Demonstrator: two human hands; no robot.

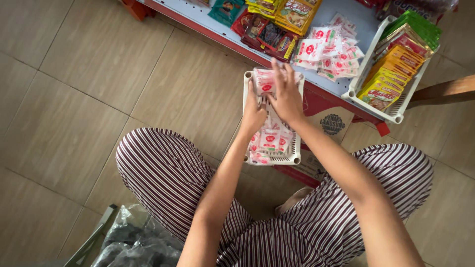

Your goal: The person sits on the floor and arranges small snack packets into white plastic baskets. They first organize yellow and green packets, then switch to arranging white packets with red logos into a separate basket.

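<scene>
Head view: white basket [296,157] w/ red-white sachets [271,139] sits between the striped knees. Left hand [253,116] at basket's left side, fingers pinching sachets inside. Right hand [286,94] flat, fingers spread, pressing sachet stack [263,81] at basket's far end, not clenched. Right of basket: loose sachet pile [330,49] on shelf, then tray [397,117] of yellow packets.

Pretty even, soft daylight here, nothing harsh. The tile floor [74,99] looks a bit flat and washed out, with only faint shadows under the striped trousers [168,173]. The white shelf [341,15] at the far side is the brightest bit, close to blown out. The near forearms go slightly soft, and the right hand [286,96] shows a little motion blur. Mild wide-angle stretch at the edges.
</scene>
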